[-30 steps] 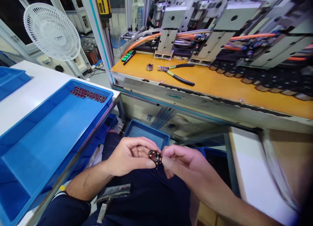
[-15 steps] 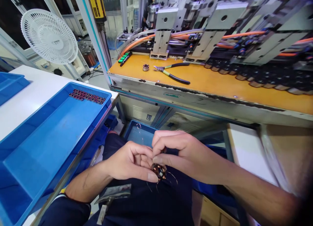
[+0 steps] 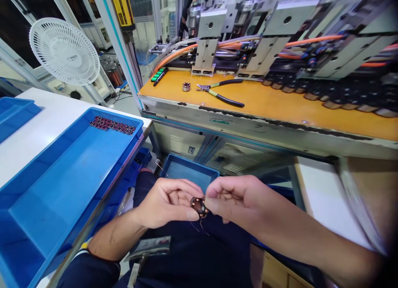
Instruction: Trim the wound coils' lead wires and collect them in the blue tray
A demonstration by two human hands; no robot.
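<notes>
A small round black part with copper windings (image 3: 199, 206) is between my hands above my lap, with thin copper wires hanging below it. My left hand (image 3: 171, 201) grips its left side between thumb and fingers. At its right edge, the thumb and fingertips of my right hand (image 3: 231, 198) are pinched together; whether they hold the rim or a fine wire is too small to tell. Another thin copper wire (image 3: 161, 167) sticks up behind my left hand.
Cutting pliers (image 3: 220, 92) and a similar round part (image 3: 186, 86) lie on the orange bench (image 3: 264, 107) below machinery. Left, a blue tray (image 3: 68, 167) holds many small parts. A white fan (image 3: 65, 51) stands behind. Another blue tray (image 3: 189, 169) sits below the bench.
The round part has turned and shifted slightly up in my left hand. My right hand has moved right and down to its right edge. The wire behind has swung left.
</notes>
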